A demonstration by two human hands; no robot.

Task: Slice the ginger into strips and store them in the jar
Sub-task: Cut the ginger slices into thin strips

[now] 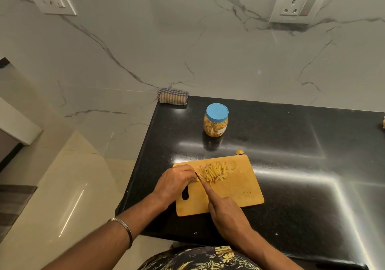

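A wooden cutting board lies on the black counter with a pile of yellow ginger strips at its far left. My left hand curls over a small ginger piece at the pile's left edge. My right hand grips a knife, forefinger stretched along its back; the blade is barely visible between the two hands, next to the strips. A clear jar with a blue lid stands closed behind the board and holds yellow pieces.
A small ginger scrap lies off the board's far corner. A folded checked cloth sits at the counter's back left corner. The counter edge drops to the floor on the left. Another yellowish object shows at the right edge.
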